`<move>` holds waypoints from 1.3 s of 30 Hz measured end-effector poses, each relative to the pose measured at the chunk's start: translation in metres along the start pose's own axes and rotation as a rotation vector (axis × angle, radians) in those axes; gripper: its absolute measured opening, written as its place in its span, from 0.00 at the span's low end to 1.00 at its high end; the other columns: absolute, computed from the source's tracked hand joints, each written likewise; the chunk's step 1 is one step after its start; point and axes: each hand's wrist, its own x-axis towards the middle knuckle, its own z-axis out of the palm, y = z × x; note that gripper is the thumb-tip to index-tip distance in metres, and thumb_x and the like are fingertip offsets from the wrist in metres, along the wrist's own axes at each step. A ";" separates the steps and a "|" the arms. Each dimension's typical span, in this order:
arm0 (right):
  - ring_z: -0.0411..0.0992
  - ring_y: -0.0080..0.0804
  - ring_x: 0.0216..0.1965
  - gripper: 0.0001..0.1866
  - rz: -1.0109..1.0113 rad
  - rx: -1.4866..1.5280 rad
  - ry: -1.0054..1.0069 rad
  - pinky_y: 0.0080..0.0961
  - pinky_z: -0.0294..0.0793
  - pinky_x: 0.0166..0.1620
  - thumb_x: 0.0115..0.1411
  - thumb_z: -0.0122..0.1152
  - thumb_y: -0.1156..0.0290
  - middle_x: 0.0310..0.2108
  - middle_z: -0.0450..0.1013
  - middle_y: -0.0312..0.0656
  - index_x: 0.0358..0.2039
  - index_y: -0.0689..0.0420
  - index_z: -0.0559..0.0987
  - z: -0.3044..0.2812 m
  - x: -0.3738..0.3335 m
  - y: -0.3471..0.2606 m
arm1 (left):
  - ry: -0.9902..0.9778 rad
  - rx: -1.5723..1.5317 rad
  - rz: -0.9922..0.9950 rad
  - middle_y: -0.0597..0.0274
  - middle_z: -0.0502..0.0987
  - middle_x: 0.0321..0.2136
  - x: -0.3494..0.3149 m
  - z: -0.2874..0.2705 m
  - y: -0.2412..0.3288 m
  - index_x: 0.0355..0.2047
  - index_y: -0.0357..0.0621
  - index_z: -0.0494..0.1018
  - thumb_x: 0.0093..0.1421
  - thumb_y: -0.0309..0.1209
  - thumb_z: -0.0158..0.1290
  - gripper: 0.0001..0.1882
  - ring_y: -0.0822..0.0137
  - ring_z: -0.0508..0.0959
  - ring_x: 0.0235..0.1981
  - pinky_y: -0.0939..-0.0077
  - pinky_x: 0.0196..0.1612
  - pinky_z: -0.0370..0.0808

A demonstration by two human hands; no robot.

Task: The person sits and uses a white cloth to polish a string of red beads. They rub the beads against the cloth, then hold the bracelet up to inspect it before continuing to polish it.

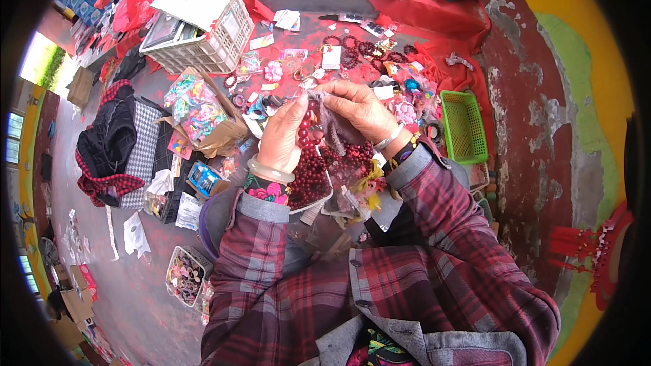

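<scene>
Above the lap, the left hand pinches a red bead strand. The right hand grips a clear bag; more red beads lie below.

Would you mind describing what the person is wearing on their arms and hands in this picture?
Both arms are in a red and grey plaid shirt with grey cuffs; a flowered sleeve in pink and green shows under the left cuff. The left hand is bare, with a pale, smooth bangle round the wrist. The right hand is bare too, with a thin silver bracelet and a dark beaded band at the wrist.
</scene>
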 end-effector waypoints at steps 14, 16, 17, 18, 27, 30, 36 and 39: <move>0.74 0.41 0.38 0.08 0.039 0.460 -0.046 0.36 0.75 0.43 0.62 0.45 0.74 0.36 0.72 0.46 0.40 0.61 0.69 -0.005 0.002 -0.006 | -0.037 -0.099 0.119 0.61 0.75 0.31 0.002 -0.004 0.003 0.31 0.41 0.70 0.64 0.37 0.42 0.13 0.69 0.76 0.31 0.80 0.27 0.71; 0.73 0.43 0.40 0.08 0.000 0.433 -0.077 0.40 0.75 0.44 0.60 0.48 0.74 0.39 0.72 0.49 0.41 0.61 0.69 -0.009 0.002 -0.001 | -0.056 -0.146 0.129 0.57 0.75 0.34 0.005 -0.006 0.003 0.31 0.40 0.70 0.64 0.38 0.41 0.14 0.66 0.76 0.33 0.77 0.29 0.71; 0.73 0.43 0.40 0.08 -0.004 0.422 -0.078 0.39 0.75 0.43 0.60 0.48 0.74 0.39 0.72 0.49 0.40 0.60 0.69 -0.005 0.002 0.001 | -0.059 -0.167 0.130 0.57 0.75 0.33 0.004 -0.005 0.002 0.31 0.40 0.70 0.64 0.38 0.41 0.14 0.66 0.76 0.33 0.77 0.29 0.71; 0.74 0.43 0.40 0.08 -0.009 0.410 -0.079 0.39 0.75 0.43 0.60 0.49 0.75 0.40 0.71 0.50 0.40 0.60 0.69 -0.004 0.002 0.002 | -0.062 -0.187 0.131 0.57 0.75 0.33 0.003 -0.003 0.002 0.31 0.40 0.70 0.64 0.38 0.41 0.14 0.66 0.76 0.32 0.77 0.29 0.71; 0.73 0.28 0.28 0.05 0.036 0.217 0.099 0.34 0.78 0.27 0.57 0.46 0.78 0.27 0.67 0.37 0.35 0.56 0.65 0.003 0.002 0.006 | -0.055 0.000 0.003 0.65 0.74 0.29 0.003 -0.002 -0.007 0.36 0.43 0.71 0.62 0.39 0.46 0.12 0.71 0.74 0.30 0.73 0.35 0.74; 0.69 0.24 0.25 0.04 0.001 0.086 0.108 0.28 0.75 0.25 0.58 0.45 0.76 0.26 0.67 0.35 0.34 0.56 0.66 -0.002 0.007 0.017 | 0.020 0.087 -0.025 0.66 0.74 0.30 0.003 0.002 -0.008 0.37 0.45 0.71 0.62 0.37 0.46 0.11 0.73 0.74 0.30 0.77 0.32 0.75; 0.66 0.20 0.25 0.05 -0.083 -0.023 0.190 0.17 0.68 0.31 0.59 0.42 0.73 0.25 0.66 0.31 0.33 0.57 0.69 0.000 0.003 0.011 | 0.041 0.172 0.079 0.68 0.74 0.27 0.001 0.003 -0.007 0.36 0.43 0.71 0.62 0.36 0.47 0.10 0.77 0.73 0.29 0.81 0.26 0.73; 0.69 0.21 0.28 0.07 -0.003 0.118 0.176 0.18 0.69 0.34 0.59 0.43 0.73 0.27 0.69 0.33 0.36 0.57 0.70 -0.010 0.007 0.010 | 0.073 0.062 0.084 0.66 0.74 0.27 0.004 -0.005 -0.006 0.36 0.43 0.71 0.62 0.35 0.46 0.10 0.75 0.74 0.28 0.79 0.26 0.73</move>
